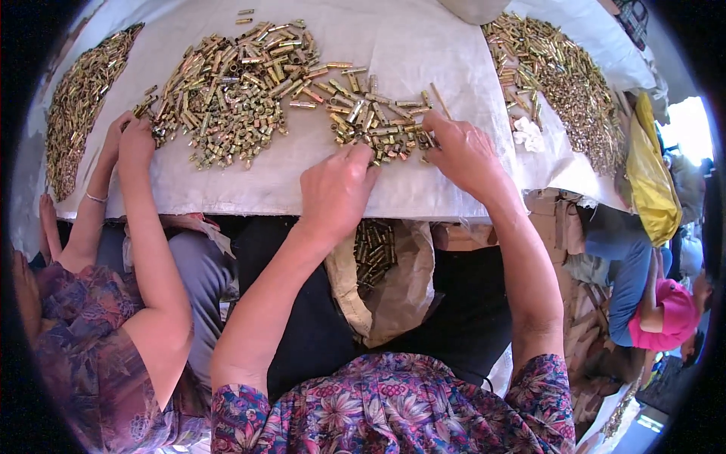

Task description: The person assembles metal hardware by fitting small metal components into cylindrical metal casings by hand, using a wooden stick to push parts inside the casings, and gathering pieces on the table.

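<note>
A loose heap of brass-coloured metal sleeves (378, 121) lies on the white sheet in front of me, long tubes mixed with short rings. My left hand (338, 185) is closed at the near left edge of this heap, knuckles up; its fingertips are hidden, so what they hold cannot be made out. At the heap's right end my right hand (465, 155) is bent with thumb and forefinger pinched on a small metal sleeve (432, 140). Below the table edge, between my legs, an open paper sack (408, 291) holds several dark golden sleeves (374, 253).
A bigger pile of tubes and rings (234, 98) lies to the left, where a co-worker's hands (134, 140) touch its edge. More piles lie at far left (83, 106) and right (567, 76). A thin stick (440, 101) and crumpled white scrap (527, 135) are near my right hand.
</note>
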The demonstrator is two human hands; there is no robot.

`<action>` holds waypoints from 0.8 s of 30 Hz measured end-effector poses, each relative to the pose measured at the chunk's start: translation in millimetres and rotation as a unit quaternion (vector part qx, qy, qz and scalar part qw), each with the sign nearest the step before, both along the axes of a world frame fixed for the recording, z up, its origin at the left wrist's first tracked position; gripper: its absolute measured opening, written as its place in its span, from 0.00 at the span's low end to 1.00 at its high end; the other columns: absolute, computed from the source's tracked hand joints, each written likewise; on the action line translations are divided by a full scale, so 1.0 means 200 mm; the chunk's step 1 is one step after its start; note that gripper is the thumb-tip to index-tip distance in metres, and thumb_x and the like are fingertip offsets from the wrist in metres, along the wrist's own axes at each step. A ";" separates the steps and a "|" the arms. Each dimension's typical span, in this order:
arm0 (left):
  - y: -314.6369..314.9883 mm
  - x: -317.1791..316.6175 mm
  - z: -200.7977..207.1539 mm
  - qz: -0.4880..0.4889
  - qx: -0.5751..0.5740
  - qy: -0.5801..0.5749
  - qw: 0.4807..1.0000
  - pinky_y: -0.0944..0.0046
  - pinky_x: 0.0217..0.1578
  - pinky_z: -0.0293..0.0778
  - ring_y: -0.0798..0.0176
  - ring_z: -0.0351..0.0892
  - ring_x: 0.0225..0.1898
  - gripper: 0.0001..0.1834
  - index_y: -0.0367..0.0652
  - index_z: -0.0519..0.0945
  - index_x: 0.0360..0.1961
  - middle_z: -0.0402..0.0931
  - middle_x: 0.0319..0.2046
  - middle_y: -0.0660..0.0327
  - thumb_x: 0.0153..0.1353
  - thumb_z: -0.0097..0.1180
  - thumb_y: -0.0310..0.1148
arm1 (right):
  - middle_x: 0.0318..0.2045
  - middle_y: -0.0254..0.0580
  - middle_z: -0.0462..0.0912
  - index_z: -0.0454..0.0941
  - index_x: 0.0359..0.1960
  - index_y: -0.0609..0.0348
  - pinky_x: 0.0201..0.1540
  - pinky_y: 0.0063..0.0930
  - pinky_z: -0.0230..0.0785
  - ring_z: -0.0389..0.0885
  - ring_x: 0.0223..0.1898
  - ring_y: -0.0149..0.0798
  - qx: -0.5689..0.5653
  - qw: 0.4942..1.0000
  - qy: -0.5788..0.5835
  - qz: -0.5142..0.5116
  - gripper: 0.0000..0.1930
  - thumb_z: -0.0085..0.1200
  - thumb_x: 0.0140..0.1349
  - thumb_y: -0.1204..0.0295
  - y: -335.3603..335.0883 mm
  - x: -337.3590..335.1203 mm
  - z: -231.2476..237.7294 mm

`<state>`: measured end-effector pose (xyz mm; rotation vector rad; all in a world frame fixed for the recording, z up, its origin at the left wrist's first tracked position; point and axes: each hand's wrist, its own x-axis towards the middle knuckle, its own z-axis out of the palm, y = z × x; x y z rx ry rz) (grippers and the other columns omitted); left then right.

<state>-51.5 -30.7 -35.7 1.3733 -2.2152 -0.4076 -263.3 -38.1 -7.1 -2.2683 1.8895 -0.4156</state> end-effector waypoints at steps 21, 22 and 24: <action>0.33 0.14 0.13 -0.085 0.422 0.457 0.779 0.71 0.35 0.76 0.72 0.77 0.34 0.14 0.36 0.74 0.52 0.78 0.34 0.61 0.68 0.47 0.31 | 0.27 0.35 0.79 0.74 0.37 0.60 0.33 0.21 0.71 0.78 0.27 0.28 0.135 0.659 -0.729 -0.128 0.04 0.52 0.65 0.74 0.54 0.25 0.00; 0.34 0.14 0.14 -0.076 0.422 0.471 0.770 0.71 0.35 0.76 0.72 0.77 0.33 0.13 0.36 0.75 0.50 0.78 0.34 0.61 0.68 0.48 0.30 | 0.27 0.35 0.79 0.74 0.37 0.60 0.34 0.21 0.71 0.78 0.27 0.28 0.133 0.654 -0.730 -0.144 0.04 0.52 0.65 0.74 0.55 0.27 0.00; 0.35 0.14 0.14 -0.069 0.424 0.485 0.762 0.71 0.34 0.76 0.72 0.77 0.33 0.11 0.36 0.75 0.48 0.78 0.33 0.61 0.67 0.49 0.29 | 0.27 0.35 0.79 0.74 0.37 0.61 0.34 0.21 0.72 0.78 0.27 0.28 0.143 0.666 -0.718 -0.145 0.03 0.52 0.65 0.75 0.57 0.29 0.01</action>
